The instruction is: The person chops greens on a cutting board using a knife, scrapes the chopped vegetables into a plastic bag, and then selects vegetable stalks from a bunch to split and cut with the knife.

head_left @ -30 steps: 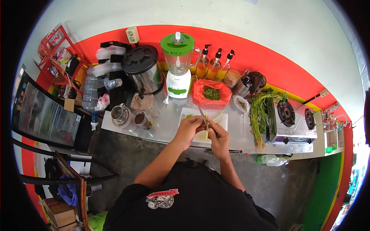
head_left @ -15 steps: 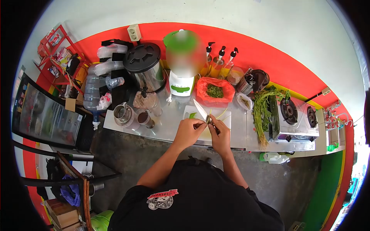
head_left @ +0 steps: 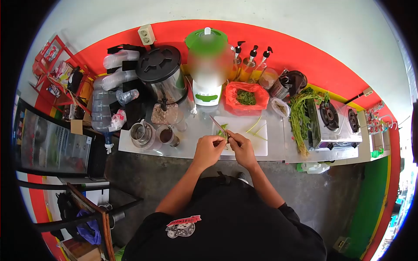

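Note:
My right hand is closed on a knife, whose blade points up and to the left. Close beside it, my left hand is pinched at a bit of green leaf or stem; the held part is too small to make out fully. Both hands are over the near left part of a white cutting board. Thin green stems lie on the board's right half. Behind the board, a red plastic bag holds chopped greens.
A blender, pump bottles and a small tub stand behind the board. Long-stemmed greens lie beside the gas stove. To the left are a metal dispenser, a dark-filled glass and a metal-topped jar.
Both hands have shifted toward the left part of the board. The long stem between them one second ago no longer shows there, and stems lie on the board's right half.

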`<state>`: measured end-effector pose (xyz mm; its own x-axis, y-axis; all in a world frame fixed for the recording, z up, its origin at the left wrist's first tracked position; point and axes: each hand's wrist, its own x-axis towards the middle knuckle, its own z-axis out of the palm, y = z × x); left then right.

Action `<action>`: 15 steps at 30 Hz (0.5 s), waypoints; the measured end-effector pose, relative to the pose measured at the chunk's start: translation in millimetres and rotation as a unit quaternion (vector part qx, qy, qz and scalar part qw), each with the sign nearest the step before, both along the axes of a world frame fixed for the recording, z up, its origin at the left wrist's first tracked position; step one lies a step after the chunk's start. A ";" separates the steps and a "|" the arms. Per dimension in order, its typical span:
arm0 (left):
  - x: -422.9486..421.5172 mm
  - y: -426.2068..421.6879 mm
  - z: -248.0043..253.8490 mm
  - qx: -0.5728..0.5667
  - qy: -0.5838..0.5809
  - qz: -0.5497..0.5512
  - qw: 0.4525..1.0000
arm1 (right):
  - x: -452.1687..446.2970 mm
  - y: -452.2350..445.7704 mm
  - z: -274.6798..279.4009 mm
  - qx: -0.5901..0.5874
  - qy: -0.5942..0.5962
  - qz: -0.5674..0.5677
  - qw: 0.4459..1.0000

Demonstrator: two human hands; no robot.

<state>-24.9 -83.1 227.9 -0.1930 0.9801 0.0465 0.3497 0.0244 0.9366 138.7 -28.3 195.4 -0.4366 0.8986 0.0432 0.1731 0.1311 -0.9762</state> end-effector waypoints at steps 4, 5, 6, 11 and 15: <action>-23.0 -3.3 -1.2 -0.028 -0.006 -0.013 1.000 | -24.7 -9.1 -14.0 -0.081 0.037 0.009 0.996; -28.2 -3.9 -3.4 -0.030 -0.008 -0.014 0.999 | -30.8 -10.1 -16.8 -0.115 0.049 0.014 0.992; -33.6 -4.0 -6.2 -0.023 -0.005 -0.011 1.000 | -37.6 -11.6 -18.7 -0.117 0.048 0.012 0.992; -59.9 -7.3 -14.9 -0.046 -0.014 -0.046 0.998 | -64.7 -9.7 -52.2 -0.104 0.064 -0.031 0.992; -69.0 -11.0 -7.0 -0.072 -0.021 -0.072 0.995 | -69.5 1.7 -53.7 -0.165 0.104 -0.088 0.977</action>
<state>-93.9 -94.1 220.9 -0.0497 0.9937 -0.1009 0.3199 0.1116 0.9409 69.2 -26.6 141.7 -0.2875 0.9388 -0.1897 -0.0421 -0.2102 -0.9767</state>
